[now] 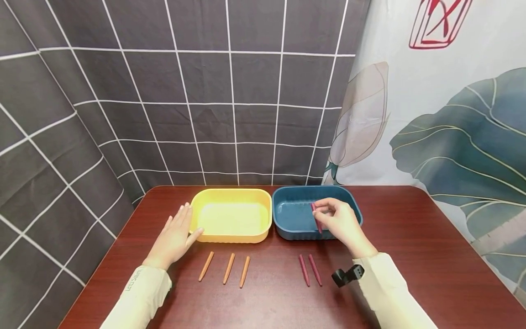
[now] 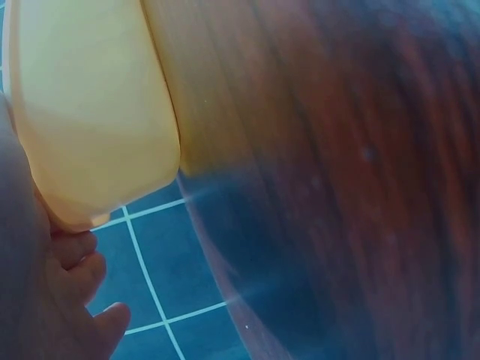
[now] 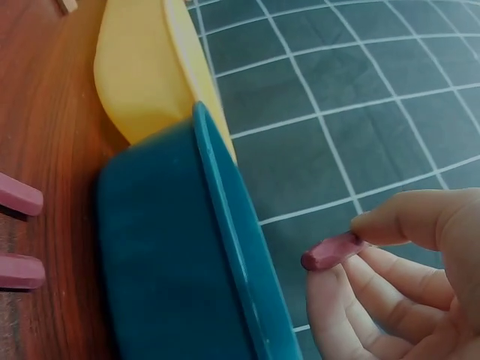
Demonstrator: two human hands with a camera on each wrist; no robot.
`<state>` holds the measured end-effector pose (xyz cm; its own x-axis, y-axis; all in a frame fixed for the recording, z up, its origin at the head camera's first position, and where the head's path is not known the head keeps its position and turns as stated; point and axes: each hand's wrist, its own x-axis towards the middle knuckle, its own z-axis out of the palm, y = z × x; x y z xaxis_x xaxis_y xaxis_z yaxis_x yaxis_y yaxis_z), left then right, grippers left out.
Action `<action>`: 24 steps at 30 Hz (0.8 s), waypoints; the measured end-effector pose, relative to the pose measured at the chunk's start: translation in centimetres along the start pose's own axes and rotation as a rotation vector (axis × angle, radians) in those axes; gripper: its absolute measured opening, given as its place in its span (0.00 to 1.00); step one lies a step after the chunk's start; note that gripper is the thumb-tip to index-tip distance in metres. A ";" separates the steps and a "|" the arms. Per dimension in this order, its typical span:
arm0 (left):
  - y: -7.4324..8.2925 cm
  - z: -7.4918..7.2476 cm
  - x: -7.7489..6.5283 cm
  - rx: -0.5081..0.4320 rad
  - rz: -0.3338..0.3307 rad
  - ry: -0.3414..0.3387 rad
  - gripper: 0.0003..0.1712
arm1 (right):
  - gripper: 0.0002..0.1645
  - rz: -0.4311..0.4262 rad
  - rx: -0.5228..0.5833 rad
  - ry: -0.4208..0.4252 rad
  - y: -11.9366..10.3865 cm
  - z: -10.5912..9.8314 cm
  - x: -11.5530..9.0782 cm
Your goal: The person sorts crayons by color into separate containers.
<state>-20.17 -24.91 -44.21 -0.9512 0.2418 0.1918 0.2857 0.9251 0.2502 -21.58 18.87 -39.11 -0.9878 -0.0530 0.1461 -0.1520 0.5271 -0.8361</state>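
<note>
My right hand [image 1: 339, 221] pinches a dark pink crayon [image 1: 317, 220] between thumb and fingers, above the blue plastic basin [image 1: 287, 234]. In the right wrist view the crayon [image 3: 334, 251] points one end toward the camera, beyond the basin's rim [image 3: 225, 202]. Two similar pink crayons [image 1: 304, 270] [image 1: 315, 269] lie on the table before the blue basin. With its fingers extended, my left hand [image 1: 174, 235] rests against the left end of the yellow basin [image 1: 230, 238]. Three orange crayons [image 1: 206, 266] [image 1: 228, 268] [image 1: 244, 272] lie in front of that basin.
Both basins stand side by side near the back edge of the reddish-brown table [image 1: 271, 301]. Behind it hangs a dark grid-patterned cloth [image 1: 255, 123]; a leaf-printed curtain [image 1: 464, 160] is at the right. A small black device [image 1: 348, 275] is at the right cuff.
</note>
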 end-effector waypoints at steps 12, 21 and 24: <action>-0.1 0.1 0.1 -0.001 -0.003 -0.009 0.47 | 0.16 0.120 0.154 -0.059 1.2 3.4 4.7; -0.3 0.2 0.2 -0.001 -0.010 -0.008 0.47 | 0.13 0.112 0.039 -0.127 1.9 6.1 6.8; -0.2 0.2 0.1 -0.008 -0.011 -0.012 0.47 | 0.13 0.119 0.003 -0.160 2.0 6.8 7.3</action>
<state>-20.33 -25.04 -44.41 -0.9556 0.2350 0.1778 0.2760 0.9253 0.2600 -29.33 13.80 -43.33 -0.9914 -0.1247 -0.0394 -0.0337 0.5348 -0.8443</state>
